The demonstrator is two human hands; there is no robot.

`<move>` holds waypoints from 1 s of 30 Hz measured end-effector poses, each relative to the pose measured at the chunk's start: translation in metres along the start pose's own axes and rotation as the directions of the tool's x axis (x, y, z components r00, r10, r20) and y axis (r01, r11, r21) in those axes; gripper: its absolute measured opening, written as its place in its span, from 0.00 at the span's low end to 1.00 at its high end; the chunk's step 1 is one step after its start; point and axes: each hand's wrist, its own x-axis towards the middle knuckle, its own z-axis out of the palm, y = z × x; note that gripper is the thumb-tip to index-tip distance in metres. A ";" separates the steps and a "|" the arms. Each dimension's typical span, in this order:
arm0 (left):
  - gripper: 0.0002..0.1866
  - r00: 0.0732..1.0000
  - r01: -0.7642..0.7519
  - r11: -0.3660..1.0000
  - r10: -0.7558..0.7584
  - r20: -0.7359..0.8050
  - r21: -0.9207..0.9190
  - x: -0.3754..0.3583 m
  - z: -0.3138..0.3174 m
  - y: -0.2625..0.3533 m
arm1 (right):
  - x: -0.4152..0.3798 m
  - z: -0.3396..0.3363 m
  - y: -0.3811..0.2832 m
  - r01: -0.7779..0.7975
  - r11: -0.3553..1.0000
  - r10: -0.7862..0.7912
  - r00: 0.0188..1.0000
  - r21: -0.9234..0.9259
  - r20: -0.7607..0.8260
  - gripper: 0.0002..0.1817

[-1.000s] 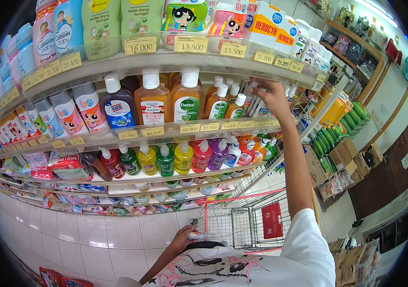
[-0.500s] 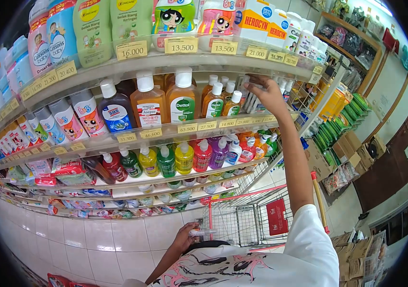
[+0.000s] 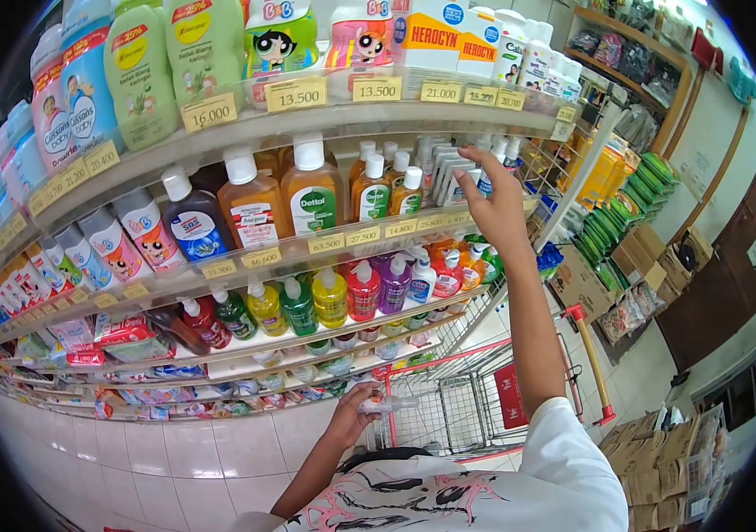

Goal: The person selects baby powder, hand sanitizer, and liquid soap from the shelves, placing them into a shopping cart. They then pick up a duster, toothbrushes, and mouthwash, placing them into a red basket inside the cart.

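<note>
My right hand (image 3: 495,197) reaches up to the second shelf, thumb and forefinger apart, with nothing seen between them. Right beside its fingertips stands a row of small clear flat packs (image 3: 445,174). To their left are small amber Dettol bottles (image 3: 371,188) with white caps, then a large Dettol bottle (image 3: 311,188). Down by the cart, my left hand (image 3: 351,417) is closed around a small clear bottle (image 3: 389,404), which lies sideways and points right over the cart's corner.
A wire shopping cart (image 3: 465,408) with red trim stands below my right arm. Pump soap bottles (image 3: 328,300) line the shelf underneath. Powder bottles (image 3: 204,53) fill the top shelf. Cardboard boxes (image 3: 662,470) are stacked at the lower right.
My right hand has drawn back from among the clear packs and its fingers have spread. The view has shifted slightly. My left hand still holds the small bottle, now raised a little.
</note>
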 end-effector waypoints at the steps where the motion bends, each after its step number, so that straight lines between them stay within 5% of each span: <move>1: 0.13 1.000 -0.002 1.000 0.002 0.013 -0.006 0.001 0.002 0.001 | 0.000 -0.002 -0.001 -0.002 1.000 0.002 1.000 -0.001 -0.004 0.17; 5: 0.14 1.000 0.015 0.986 -0.015 0.005 -0.166 -0.008 0.023 0.011 | -0.015 -0.018 -0.035 -0.058 0.996 0.053 0.996 0.067 0.069 0.18; 7: 0.15 0.988 -0.153 0.925 0.148 -0.041 -0.348 -0.010 0.035 0.013 | -0.047 -0.024 -0.053 -0.136 0.987 0.122 0.982 0.089 0.145 0.19; 9: 0.15 0.955 -0.281 0.881 0.297 -0.018 -0.381 -0.013 0.057 0.030 | -0.087 -0.024 -0.065 -0.430 0.876 0.320 0.856 0.217 0.406 0.23; 11: 0.13 0.902 -0.379 0.833 0.429 0.038 -0.404 -0.014 0.081 0.051 | -0.114 -0.022 -0.073 -0.578 0.807 0.380 0.665 0.121 0.643 0.25; 13: 0.12 0.878 -0.408 0.823 0.472 0.076 -0.394 -0.011 0.103 0.070 | -0.129 -0.010 -0.072 -0.632 0.744 0.342 0.640 0.218 0.689 0.22; 15: 0.12 0.838 -0.452 0.839 0.516 0.178 -0.302 -0.006 0.120 0.080 | -0.130 -0.006 -0.078 -0.741 0.508 0.314 0.634 0.439 0.707 0.17; 17: 0.14 0.809 -0.467 0.840 0.532 0.250 -0.277 0.000 0.130 0.080 | -0.122 -0.016 -0.081 -0.737 0.487 0.326 0.651 0.469 0.685 0.12; 21: 0.19 0.722 -0.596 0.778 0.628 0.292 -0.198 0.007 0.130 0.066 | -0.081 -0.051 -0.084 -0.508 0.600 0.417 0.858 0.618 0.300 0.13; 24: 0.18 0.897 -0.377 0.923 0.343 0.278 0.077 0.004 0.103 0.051 | -0.039 -0.066 -0.079 -0.324 0.653 0.376 0.923 0.685 0.078 0.15; 27: 0.16 0.968 -0.228 0.949 0.196 0.156 0.220 0.004 0.068 0.023 | -0.006 -0.069 -0.040 -0.335 0.821 0.306 0.942 0.461 0.139 0.17; 30: 0.15 0.995 -0.095 0.945 0.087 0.040 0.311 -0.002 0.033 0.001 | 0.015 -0.055 -0.025 -0.341 0.828 0.293 0.940 0.444 0.176 0.19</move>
